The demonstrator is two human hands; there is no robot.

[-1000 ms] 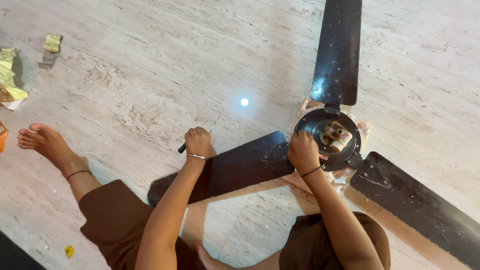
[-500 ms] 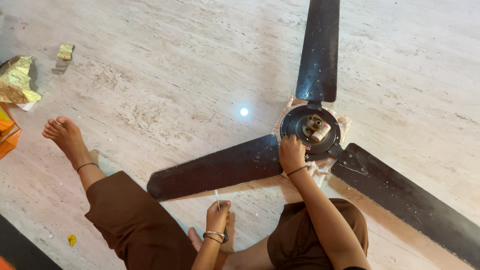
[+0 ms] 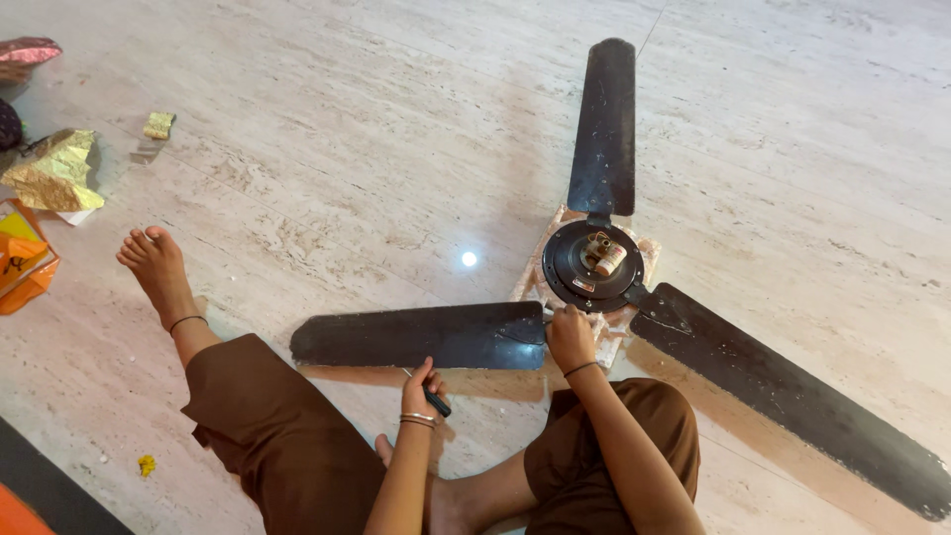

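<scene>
A black three-bladed ceiling fan lies on the pale stone floor, its round motor hub (image 3: 594, 266) resting on a pink cloth pad (image 3: 626, 330). My right hand (image 3: 570, 337) grips the root of the near blade (image 3: 421, 337) where it meets the hub. Just below that blade, my left hand (image 3: 420, 393) is closed around a screwdriver with a black handle (image 3: 436, 401). I sit on the floor in brown trousers with my left leg stretched out to a bare foot (image 3: 154, 263).
A second blade (image 3: 604, 129) points away from me and a third (image 3: 783, 391) runs to the lower right. Gold foil wrapping (image 3: 54, 173), a small gold piece (image 3: 158, 125) and an orange bag (image 3: 25, 263) lie at the left. A light reflection (image 3: 469, 259) shines on the floor.
My left hand drew back from the near blade toward my lap, then rose slightly with the screwdriver. The view shifted, so the fan appears further up and right. My right hand stayed at the hub.
</scene>
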